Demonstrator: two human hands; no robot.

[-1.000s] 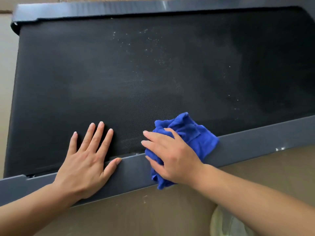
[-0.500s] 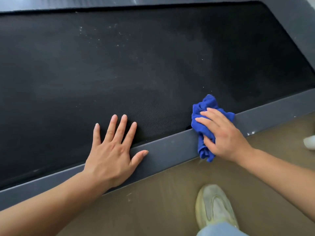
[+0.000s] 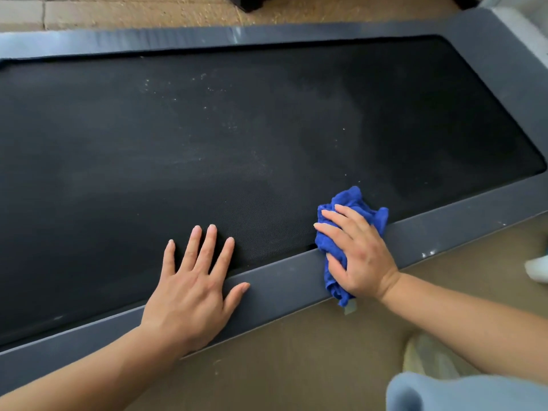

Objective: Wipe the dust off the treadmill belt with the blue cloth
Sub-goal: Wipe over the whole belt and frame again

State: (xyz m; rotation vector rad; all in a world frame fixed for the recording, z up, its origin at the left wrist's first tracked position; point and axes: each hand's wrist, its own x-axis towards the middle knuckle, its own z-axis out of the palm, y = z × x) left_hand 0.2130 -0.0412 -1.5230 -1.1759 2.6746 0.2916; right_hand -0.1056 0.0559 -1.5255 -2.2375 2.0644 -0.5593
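Blue cloth (image 3: 353, 221), bunched, straddles near side rail (image 3: 281, 280) and belt edge, under right hand (image 3: 360, 256); fingers nearly straight, pressing it flat, thumb hidden. Treadmill belt (image 3: 237, 137) runs left-right; dust specks lie beyond fingertips, up and left. Left hand (image 3: 189, 292) flat, splayed, holds nothing, bracing on rail and belt. Versus half-second earlier: cloth-to-rail position similar, view pulled back.

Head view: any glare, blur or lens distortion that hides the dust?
Head view: pale glare on the far frame rail; wide-angle bowing of the treadmill belt; light blur on the knee; dust specks, blue cloth and both hands stay sharp.
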